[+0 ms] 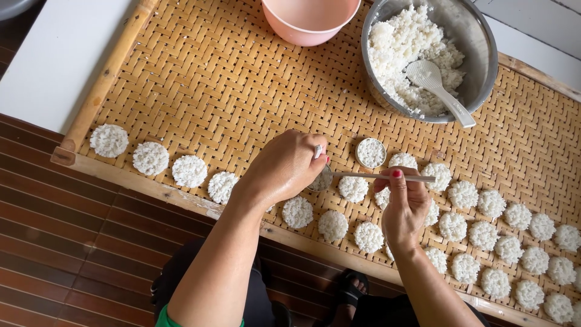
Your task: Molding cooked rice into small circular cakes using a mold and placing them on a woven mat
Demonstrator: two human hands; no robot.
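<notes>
The left hand point(284, 166) was curled over a small round metal mold point(321, 180), with the fingers pressed together around its rim. The right hand point(404, 203) pinched a thin white stick point(387, 176) between thumb and fingertips; the stick lay level and its tip reached the mold under the left hand. Below and around both hands, round rice cakes point(333, 224) lay in rows on the woven bamboo tray point(230, 91). To the left of the left hand there was one single row of cakes. Just beyond the hands stood a second small mold point(371, 152) filled with rice. Farther away, above the right hand, a metal bowl point(478, 45) held cooked rice point(399, 48) and a white spoon point(437, 88). A pink bowl point(310, 21) stood above the left hand.
</notes>
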